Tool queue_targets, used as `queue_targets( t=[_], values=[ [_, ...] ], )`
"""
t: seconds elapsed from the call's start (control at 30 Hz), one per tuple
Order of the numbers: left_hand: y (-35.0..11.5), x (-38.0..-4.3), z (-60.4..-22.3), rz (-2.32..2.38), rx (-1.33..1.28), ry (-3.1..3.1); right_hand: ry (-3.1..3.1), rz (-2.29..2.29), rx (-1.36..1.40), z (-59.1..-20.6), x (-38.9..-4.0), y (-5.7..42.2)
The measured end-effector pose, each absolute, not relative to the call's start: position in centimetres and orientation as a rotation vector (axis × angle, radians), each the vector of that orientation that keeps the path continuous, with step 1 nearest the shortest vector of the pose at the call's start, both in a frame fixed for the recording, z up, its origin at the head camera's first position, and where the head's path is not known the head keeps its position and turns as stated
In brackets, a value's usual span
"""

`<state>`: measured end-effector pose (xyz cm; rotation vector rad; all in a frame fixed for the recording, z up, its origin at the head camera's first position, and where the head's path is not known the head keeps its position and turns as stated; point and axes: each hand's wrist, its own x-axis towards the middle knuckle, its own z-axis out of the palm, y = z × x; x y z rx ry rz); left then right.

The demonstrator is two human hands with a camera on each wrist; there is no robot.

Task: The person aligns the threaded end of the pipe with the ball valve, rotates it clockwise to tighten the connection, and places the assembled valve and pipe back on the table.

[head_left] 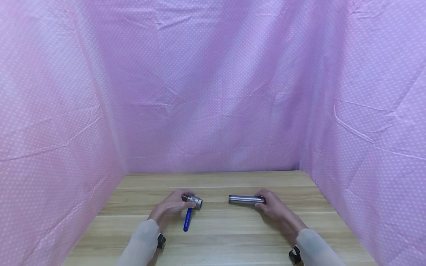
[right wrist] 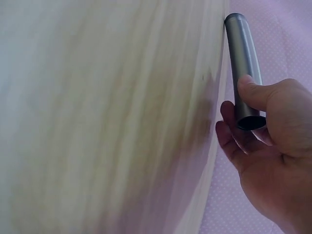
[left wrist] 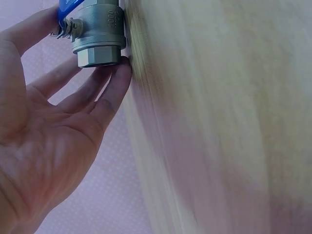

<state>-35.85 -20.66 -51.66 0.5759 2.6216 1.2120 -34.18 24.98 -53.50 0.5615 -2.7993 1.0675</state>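
Clamped between thumb and fingers of left hand [head_left: 173, 203]: metal ball valve [head_left: 194, 200], toward far edge of desk [head_left: 216, 240], left of centre. Turned toward near edge: blue lever [head_left: 188, 220], with lettering too small to read. Cut off at top of left wrist view: upper valve end and part of lever. Clamped between thumb and fingers of right hand [head_left: 273, 206]: metal pipe [head_left: 244, 199], right of valve, roughly parallel to far edge. Partly hidden by hand in head view: right pipe end. Contact of either with desk: not discernible.
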Motion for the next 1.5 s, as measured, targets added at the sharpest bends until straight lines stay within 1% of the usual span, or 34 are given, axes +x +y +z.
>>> queue_targets(
  t=[0.3,0.5,0.7,0.8,1.03,1.3,1.5],
  values=[
    [-20.8,-35.8,-51.8,1.319,0.498,2.582,-2.782,1.243,0.384,-53.0,-34.1,24.7],
    [-20.9,-35.7,-52.2,1.367,0.446,2.557,-2.735,1.48,0.3,-52.5,-33.6,24.4],
    [-20.8,-35.6,-52.4,1.438,0.403,2.566,-2.709,1.539,0.208,-52.4,-33.1,24.0],
    [-20.7,-35.4,-52.3,1.515,0.34,2.546,-2.699,1.551,0.186,-52.3,-33.0,23.9],
    [-20.0,-34.9,-51.6,1.733,0.218,2.46,-2.572,1.367,0.33,-51.5,-33.2,23.4],
    [-19.2,-33.9,-50.2,1.874,0.246,2.41,-2.385,1.346,0.414,-50.3,-33.0,23.0],
    [-18.5,-33.0,-48.6,2.033,0.277,2.326,-2.248,1.382,0.484,-48.7,-32.2,22.8]
  ],
)
